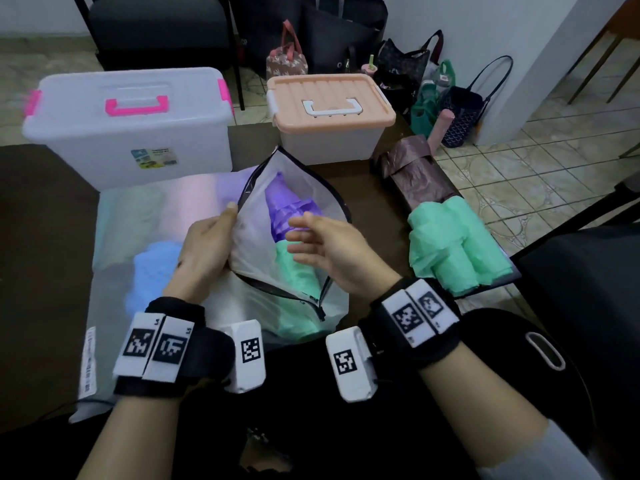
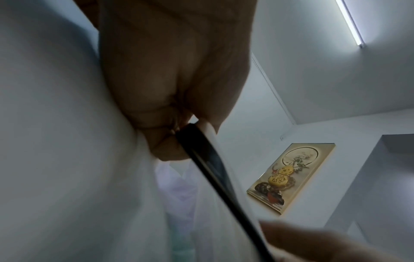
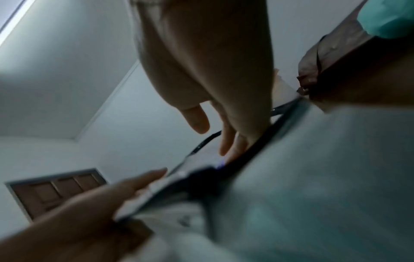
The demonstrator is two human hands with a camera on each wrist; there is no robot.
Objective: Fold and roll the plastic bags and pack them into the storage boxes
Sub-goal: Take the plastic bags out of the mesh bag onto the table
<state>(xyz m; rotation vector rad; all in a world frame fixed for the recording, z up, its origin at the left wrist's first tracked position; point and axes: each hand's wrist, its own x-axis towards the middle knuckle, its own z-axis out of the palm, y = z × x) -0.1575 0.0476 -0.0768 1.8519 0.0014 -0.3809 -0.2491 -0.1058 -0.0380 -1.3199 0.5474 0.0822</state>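
Note:
A translucent white zip pouch (image 1: pixel 256 258) with a black zipper edge stands open in front of me. Inside it lie a purple rolled bag (image 1: pixel 284 209) and a green rolled bag (image 1: pixel 298 275). My left hand (image 1: pixel 204 244) pinches the pouch's left zipper edge (image 2: pixel 201 159), holding the mouth open. My right hand (image 1: pixel 325 244) hovers over the opening with straight, relaxed fingers (image 3: pixel 226 140) and holds nothing. On the table's right lie green rolled bags (image 1: pixel 453 244) and a folded brown bag (image 1: pixel 415 174). Two lidded storage boxes stand behind: a clear one with pink clips (image 1: pixel 131 123) and one with a peach lid (image 1: pixel 329 112).
A large clear plastic sheet (image 1: pixel 138 223) covers the table's left part, with pale green and blue bags showing beneath it. Handbags and totes (image 1: pixel 446 98) sit on the floor beyond the table. A dark chair (image 1: pixel 581 271) stands at the right.

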